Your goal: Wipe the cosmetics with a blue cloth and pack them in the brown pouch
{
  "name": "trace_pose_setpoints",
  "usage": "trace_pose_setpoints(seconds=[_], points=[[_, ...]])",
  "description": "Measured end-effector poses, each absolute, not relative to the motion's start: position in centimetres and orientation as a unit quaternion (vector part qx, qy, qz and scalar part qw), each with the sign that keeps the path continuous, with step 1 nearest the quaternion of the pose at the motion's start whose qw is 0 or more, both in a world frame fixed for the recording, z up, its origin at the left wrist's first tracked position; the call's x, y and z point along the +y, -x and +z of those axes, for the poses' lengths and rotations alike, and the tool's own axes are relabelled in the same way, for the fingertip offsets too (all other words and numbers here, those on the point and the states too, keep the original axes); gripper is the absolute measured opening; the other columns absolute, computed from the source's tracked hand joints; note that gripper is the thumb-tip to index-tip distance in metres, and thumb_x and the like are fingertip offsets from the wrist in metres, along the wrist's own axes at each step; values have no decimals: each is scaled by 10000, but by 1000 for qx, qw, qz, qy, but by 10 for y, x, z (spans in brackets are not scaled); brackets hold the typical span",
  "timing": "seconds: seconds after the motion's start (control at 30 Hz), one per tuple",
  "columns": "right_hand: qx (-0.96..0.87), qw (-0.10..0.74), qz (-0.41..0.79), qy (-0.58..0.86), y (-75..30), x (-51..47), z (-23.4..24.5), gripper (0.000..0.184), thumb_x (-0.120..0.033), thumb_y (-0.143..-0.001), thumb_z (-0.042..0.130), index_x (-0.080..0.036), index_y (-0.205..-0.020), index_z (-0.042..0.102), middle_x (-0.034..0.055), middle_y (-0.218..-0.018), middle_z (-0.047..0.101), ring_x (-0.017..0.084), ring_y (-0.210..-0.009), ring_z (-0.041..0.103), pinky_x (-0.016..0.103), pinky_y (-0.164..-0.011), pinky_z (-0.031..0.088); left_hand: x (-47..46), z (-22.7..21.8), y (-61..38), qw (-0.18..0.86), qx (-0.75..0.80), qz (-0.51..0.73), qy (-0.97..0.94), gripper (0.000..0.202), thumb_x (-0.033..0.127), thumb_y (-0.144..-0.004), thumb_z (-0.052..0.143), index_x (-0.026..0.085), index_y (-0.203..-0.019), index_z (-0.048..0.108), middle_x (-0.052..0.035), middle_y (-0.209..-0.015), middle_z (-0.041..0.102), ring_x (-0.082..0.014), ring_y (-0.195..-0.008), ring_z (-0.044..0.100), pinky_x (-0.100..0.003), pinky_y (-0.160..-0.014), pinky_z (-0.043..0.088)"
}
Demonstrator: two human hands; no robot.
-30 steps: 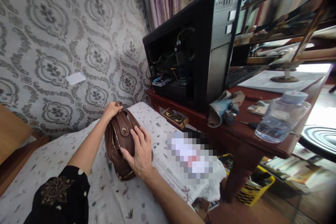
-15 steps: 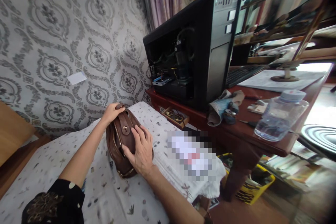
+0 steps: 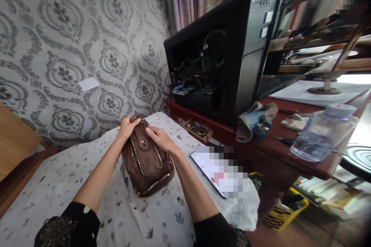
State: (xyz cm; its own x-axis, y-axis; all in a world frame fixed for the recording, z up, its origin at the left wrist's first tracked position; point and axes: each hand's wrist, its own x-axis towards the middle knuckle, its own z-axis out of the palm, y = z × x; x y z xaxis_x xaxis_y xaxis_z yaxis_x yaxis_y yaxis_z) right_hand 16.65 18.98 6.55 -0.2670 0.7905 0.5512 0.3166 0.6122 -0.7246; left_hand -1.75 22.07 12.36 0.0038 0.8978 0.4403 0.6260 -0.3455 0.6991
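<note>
A brown leather bag (image 3: 149,170) with gold zippers and a small metal clasp rests on the patterned bedsheet, its far end nearest the wall. My left hand (image 3: 127,128) grips that far end at the upper left, its thumb lying over the top by the strap. On the upper right side, my right hand (image 3: 160,138) holds the bag's edge with the thumb pointing toward the strap; most of its fingers are hidden behind the hand. The front zipper pocket, facing me, looks partly parted on the left, though I cannot see inside.
To the right of the bag lies a phone (image 3: 213,173), partly blurred out. A computer case (image 3: 243,81) stands on the red-brown desk (image 3: 304,166), with a water bottle (image 3: 314,139) near the desk's edge. Below is a yellow basket (image 3: 285,212). A wooden board (image 3: 17,139) is at left.
My right hand has moved from lying spread on the bag's front up to its upper right edge. More of the front and lower zipper now shows. The view has shifted slightly left.
</note>
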Motion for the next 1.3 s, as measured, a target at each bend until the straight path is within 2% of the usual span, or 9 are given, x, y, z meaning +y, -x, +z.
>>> trace_pose_setpoints(seconds=[0.07, 0.27, 0.5, 0.63, 0.8, 1.07, 1.3], points=[[-767, 469, 238, 368, -165, 192, 64, 477, -517, -1032, 386, -230, -1146, 750, 58, -1164, 754, 233, -1108, 682, 372, -991, 495, 220, 124, 18, 164, 552, 452, -682, 407, 610, -655, 643, 207, -700, 605, 12, -662, 597, -188, -684, 532, -291, -676, 426], [-790, 433, 212, 380, -166, 189, 62, 475, -461, -1056, 331, -230, -1215, 713, 77, -1356, 667, 247, -1245, 625, 411, -1037, 482, 218, 125, 17, 185, 550, 472, -664, 389, 574, -620, 693, 199, -667, 598, 25, -625, 567, -170, -646, 507, -280, -639, 395], [-803, 418, 192, 380, -167, 188, 62, 512, -521, -1045, 331, -264, -1413, 578, 71, -1375, 644, 247, -1250, 599, 431, -1039, 468, 215, 122, 18, 209, 550, 495, -639, 407, 570, -584, 744, 195, -656, 600, 22, -623, 570, -160, -635, 503, -278, -637, 393], [-804, 410, 190, 388, -167, 189, 64, 466, -473, -1056, 323, -291, -1359, 627, 66, -1302, 675, 247, -1191, 619, 437, -1015, 473, 211, 118, 19, 243, 541, 510, -623, 442, 594, -572, 754, 190, -675, 607, 10, -648, 585, -157, -628, 521, -284, -641, 421], [-801, 399, 195, 401, -167, 189, 68, 503, -478, -1064, 270, -283, -1284, 678, 80, -1227, 695, 262, -1134, 640, 431, -971, 486, 211, 115, 18, 264, 539, 527, -602, 466, 616, -580, 753, 186, -686, 609, 4, -645, 597, -158, -613, 543, -287, -623, 449], [-794, 416, 193, 399, -166, 175, 70, 457, -431, -1058, 329, -250, -1276, 687, 76, -1359, 650, 258, -1233, 609, 413, -1038, 468, 209, 123, 13, 235, 543, 510, -624, 436, 573, -592, 785, 172, -667, 632, 19, -614, 584, -145, -600, 520, -260, -575, 392], [-756, 457, 193, 427, -166, 145, 74, 431, -370, -1047, 375, -177, -1281, 681, 117, -1334, 671, 279, -1275, 597, 438, -1078, 459, 193, 125, 14, 197, 537, 461, -679, 450, 614, -697, 693, 176, -648, 600, 22, -606, 550, -141, -580, 491, -263, -562, 378]])
